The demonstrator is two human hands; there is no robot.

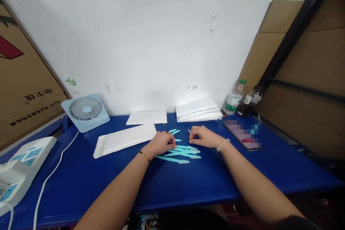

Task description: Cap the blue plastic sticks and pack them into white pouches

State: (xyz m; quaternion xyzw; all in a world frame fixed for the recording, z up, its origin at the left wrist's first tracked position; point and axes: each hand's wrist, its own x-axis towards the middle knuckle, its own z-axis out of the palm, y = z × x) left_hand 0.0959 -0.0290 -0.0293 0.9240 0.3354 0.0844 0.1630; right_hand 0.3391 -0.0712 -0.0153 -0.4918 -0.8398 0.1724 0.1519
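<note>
Several turquoise eyebrow razors (180, 160) lie in a loose, crossing pile on the blue table. My left hand (161, 143) is closed at the pile's left side, with its fingertips pinched on the end of a razor (188, 147). More turquoise tips (176, 132) show just behind that hand. To the right of the pile, my right hand (202, 137) has its fingers curled together. A small translucent greyish tip (189, 131) shows beside its fingers; whether the hand holds it I cannot tell.
A white padded mailer (125, 139) lies left of my hands. Behind stand another white mailer (147, 117) and a mailer stack (198, 109). A blue fan (86, 112), a power strip (29, 161), two bottles (235, 99) and a phone (241, 134) flank the table (188, 187).
</note>
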